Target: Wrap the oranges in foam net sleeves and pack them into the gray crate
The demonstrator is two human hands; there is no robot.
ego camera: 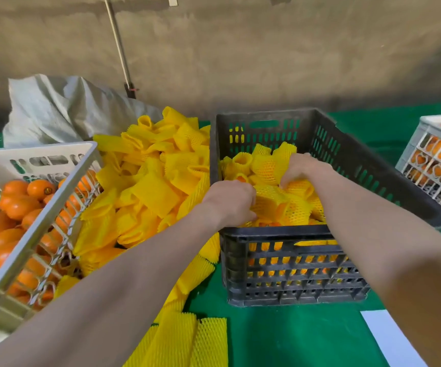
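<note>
The gray crate (pixel 275 234) stands in the middle of the green table and holds several oranges wrapped in yellow foam net sleeves. Both my hands are inside it at the near side. My left hand (pixel 231 200) and my right hand (pixel 302 166) each grip one sleeved orange (pixel 280 205) that lies on top of the others, left hand at its left end, right hand at its far right. The fingertips are hidden in the netting. A heap of empty yellow sleeves (pixel 150 181) lies left of the crate. Bare oranges (pixel 15 205) fill a white crate (pixel 36 234) at the far left.
More flat yellow sleeves (pixel 187 337) lie on the green table (pixel 293 340) in front. Another white crate (pixel 426 165) with oranges stands at the right edge. A grey woven sack (pixel 55 109) sits behind the heap. A white sheet (pixel 389 337) lies near right.
</note>
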